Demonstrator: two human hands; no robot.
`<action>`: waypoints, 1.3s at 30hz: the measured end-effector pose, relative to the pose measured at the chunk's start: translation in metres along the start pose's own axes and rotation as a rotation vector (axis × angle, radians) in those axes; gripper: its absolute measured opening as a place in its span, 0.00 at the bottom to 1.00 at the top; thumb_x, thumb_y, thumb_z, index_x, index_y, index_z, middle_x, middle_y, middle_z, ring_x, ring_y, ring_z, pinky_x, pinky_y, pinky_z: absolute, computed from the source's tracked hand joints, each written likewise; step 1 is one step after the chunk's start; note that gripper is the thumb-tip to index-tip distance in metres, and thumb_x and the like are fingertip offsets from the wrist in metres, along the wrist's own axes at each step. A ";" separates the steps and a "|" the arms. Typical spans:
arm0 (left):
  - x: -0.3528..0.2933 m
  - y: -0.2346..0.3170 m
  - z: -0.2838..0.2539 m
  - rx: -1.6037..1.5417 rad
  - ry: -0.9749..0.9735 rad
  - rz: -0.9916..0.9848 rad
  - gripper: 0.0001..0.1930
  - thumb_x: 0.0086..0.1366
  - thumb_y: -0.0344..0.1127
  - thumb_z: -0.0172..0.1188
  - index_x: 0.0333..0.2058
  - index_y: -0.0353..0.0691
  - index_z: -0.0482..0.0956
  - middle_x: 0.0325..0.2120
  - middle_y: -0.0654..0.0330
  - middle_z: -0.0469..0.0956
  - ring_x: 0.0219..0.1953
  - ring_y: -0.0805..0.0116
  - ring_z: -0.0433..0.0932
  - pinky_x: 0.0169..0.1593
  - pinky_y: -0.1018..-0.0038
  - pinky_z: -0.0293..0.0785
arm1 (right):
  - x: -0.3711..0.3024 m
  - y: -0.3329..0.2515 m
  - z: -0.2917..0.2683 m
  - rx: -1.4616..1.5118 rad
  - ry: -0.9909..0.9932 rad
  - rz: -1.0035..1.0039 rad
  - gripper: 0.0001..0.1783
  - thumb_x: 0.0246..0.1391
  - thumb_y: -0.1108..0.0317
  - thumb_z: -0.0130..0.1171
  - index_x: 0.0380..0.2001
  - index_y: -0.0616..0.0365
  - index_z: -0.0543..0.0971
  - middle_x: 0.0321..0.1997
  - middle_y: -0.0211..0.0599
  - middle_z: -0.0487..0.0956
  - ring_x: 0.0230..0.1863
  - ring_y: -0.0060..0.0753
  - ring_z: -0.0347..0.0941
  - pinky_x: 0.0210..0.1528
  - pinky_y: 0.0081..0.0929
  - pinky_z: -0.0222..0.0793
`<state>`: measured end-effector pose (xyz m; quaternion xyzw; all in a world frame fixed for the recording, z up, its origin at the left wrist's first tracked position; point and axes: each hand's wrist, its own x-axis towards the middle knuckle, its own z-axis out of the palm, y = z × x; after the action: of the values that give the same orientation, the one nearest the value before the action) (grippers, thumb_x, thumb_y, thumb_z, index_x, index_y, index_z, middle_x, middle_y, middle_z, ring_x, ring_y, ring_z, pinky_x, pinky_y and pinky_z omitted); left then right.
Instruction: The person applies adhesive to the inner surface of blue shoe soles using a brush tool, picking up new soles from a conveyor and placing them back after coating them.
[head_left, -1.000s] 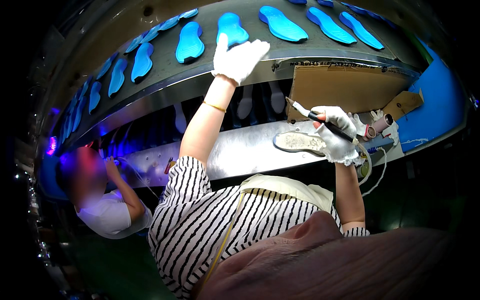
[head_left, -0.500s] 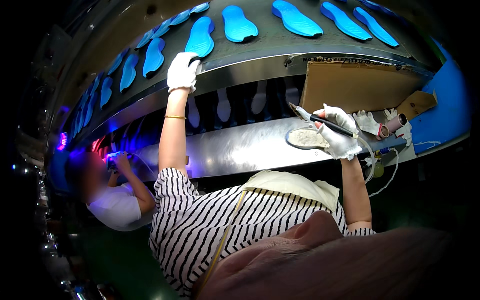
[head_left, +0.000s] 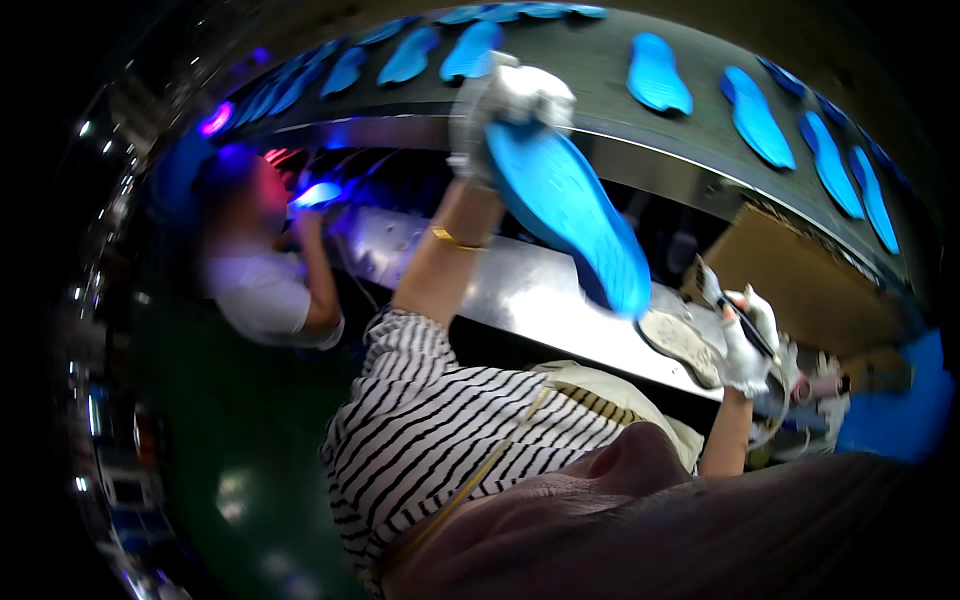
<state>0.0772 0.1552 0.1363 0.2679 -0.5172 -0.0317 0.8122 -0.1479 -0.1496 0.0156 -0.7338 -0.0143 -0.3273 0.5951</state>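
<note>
Pretty busy spot, honestly. A dark conveyor belt (head_left: 590,65) with a metal edge curves across the top, loaded with blue shoe soles (head_left: 660,75) spaced out to both sides. Below it there's a shiny metal tabletop (head_left: 525,295), and over on the right a brown cardboard sheet (head_left: 785,265) leans up near the belt's edge, behind the right hand (head_left: 748,345). Just past that hand sits a clutter pile with a pinkish roll (head_left: 822,388) in it, next to a bright blue panel (head_left: 900,415). Off to the left, a co-worker in a white top (head_left: 262,300) has something lit up blue at their hands.

Main thing is the held blue sole (head_left: 575,220): it's up in the air in front of the belt's edge, tilted down to the right, and blocks the view of part of the tabletop. It's long, pinched in the middle, glossy blue and a bit motion-blurred. The gloved left hand (head_left: 515,105) is gripping its upper end. Its lower end shows right beside an off-white sole (head_left: 680,345) on the tabletop; can't tell how high above. The right hand, gloved with bare fingertips, is wrapped around a black-handled brush (head_left: 748,328), pale tip pointing up-left.
</note>
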 end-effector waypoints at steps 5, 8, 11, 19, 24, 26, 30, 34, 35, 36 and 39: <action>-0.079 -0.104 0.026 -0.641 0.296 -0.803 0.32 0.67 0.62 0.43 0.44 0.34 0.76 0.44 0.40 0.76 0.46 0.48 0.75 0.50 0.52 0.72 | -0.008 0.001 -0.012 0.029 0.009 0.096 0.12 0.52 0.79 0.61 0.41 0.61 0.75 0.38 0.35 0.80 0.38 0.22 0.74 0.45 0.22 0.70; -0.119 -0.104 0.056 -0.856 0.455 -0.923 0.40 0.61 0.71 0.45 0.58 0.41 0.67 0.54 0.38 0.70 0.57 0.41 0.68 0.59 0.38 0.61 | -0.014 -0.011 0.003 -0.001 -0.023 0.108 0.15 0.52 0.77 0.61 0.44 0.63 0.75 0.37 0.33 0.78 0.40 0.23 0.74 0.46 0.23 0.71; -0.139 -0.099 0.066 -0.840 0.543 -0.945 0.43 0.57 0.74 0.48 0.57 0.42 0.68 0.52 0.43 0.73 0.53 0.46 0.74 0.57 0.43 0.67 | -0.011 -0.009 0.029 0.202 -0.097 0.089 0.13 0.52 0.78 0.60 0.42 0.62 0.75 0.38 0.36 0.80 0.39 0.23 0.75 0.44 0.23 0.72; -0.145 -0.150 0.120 -0.545 0.495 -0.752 0.38 0.63 0.69 0.43 0.60 0.45 0.63 0.51 0.52 0.72 0.51 0.60 0.75 0.55 0.63 0.75 | 0.010 -0.007 0.025 0.089 0.028 -0.002 0.11 0.49 0.74 0.65 0.37 0.60 0.78 0.35 0.33 0.79 0.36 0.20 0.76 0.42 0.20 0.73; -0.155 -0.178 0.119 -0.645 0.632 -0.781 0.41 0.61 0.71 0.45 0.60 0.42 0.62 0.53 0.49 0.70 0.52 0.56 0.74 0.56 0.60 0.73 | -0.006 -0.011 0.039 0.018 -0.037 -0.061 0.10 0.49 0.78 0.62 0.37 0.63 0.77 0.33 0.34 0.79 0.32 0.21 0.78 0.38 0.21 0.75; -0.151 -0.170 0.125 -0.586 0.570 -0.781 0.45 0.60 0.73 0.45 0.61 0.39 0.61 0.55 0.47 0.68 0.55 0.53 0.72 0.59 0.58 0.70 | -0.014 -0.019 0.036 0.152 -0.089 0.111 0.09 0.50 0.78 0.61 0.37 0.63 0.77 0.33 0.35 0.79 0.30 0.21 0.78 0.38 0.21 0.75; -0.147 -0.157 0.120 -0.516 0.607 -0.877 0.50 0.56 0.79 0.39 0.61 0.37 0.61 0.55 0.45 0.68 0.55 0.49 0.72 0.60 0.54 0.68 | -0.016 -0.014 0.032 0.026 -0.047 0.021 0.12 0.44 0.78 0.64 0.35 0.61 0.78 0.35 0.35 0.78 0.36 0.26 0.77 0.41 0.24 0.73; -0.149 -0.165 0.107 -0.623 0.559 -0.915 0.55 0.53 0.82 0.36 0.60 0.34 0.62 0.52 0.43 0.71 0.52 0.48 0.73 0.58 0.54 0.70 | -0.024 -0.028 0.038 -0.158 -0.155 -0.288 0.09 0.45 0.81 0.61 0.33 0.62 0.77 0.33 0.36 0.77 0.33 0.23 0.76 0.36 0.21 0.73; -0.148 -0.160 0.108 -0.653 0.532 -0.918 0.55 0.54 0.82 0.36 0.60 0.33 0.61 0.52 0.42 0.71 0.52 0.48 0.73 0.58 0.54 0.70 | -0.030 -0.029 0.037 -0.064 -0.183 -0.149 0.09 0.44 0.81 0.62 0.32 0.62 0.77 0.33 0.36 0.77 0.32 0.24 0.76 0.35 0.21 0.73; -0.145 -0.153 0.111 -0.683 0.505 -0.918 0.55 0.54 0.81 0.36 0.60 0.32 0.61 0.52 0.42 0.71 0.52 0.47 0.73 0.58 0.54 0.70 | -0.035 -0.028 0.037 0.031 -0.213 -0.011 0.09 0.44 0.81 0.62 0.32 0.63 0.77 0.33 0.36 0.77 0.32 0.25 0.76 0.35 0.21 0.73; -0.145 -0.151 0.102 -0.629 0.537 -0.917 0.53 0.56 0.80 0.38 0.62 0.33 0.60 0.54 0.39 0.69 0.54 0.44 0.72 0.59 0.51 0.68 | -0.040 -0.023 0.034 -0.063 -0.140 -0.072 0.09 0.42 0.77 0.65 0.30 0.61 0.79 0.31 0.37 0.79 0.33 0.28 0.76 0.37 0.26 0.73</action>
<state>-0.0436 0.0322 -0.0210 0.2095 -0.0926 -0.4601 0.8578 -0.1733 -0.0978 0.0130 -0.7722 -0.0718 -0.2967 0.5572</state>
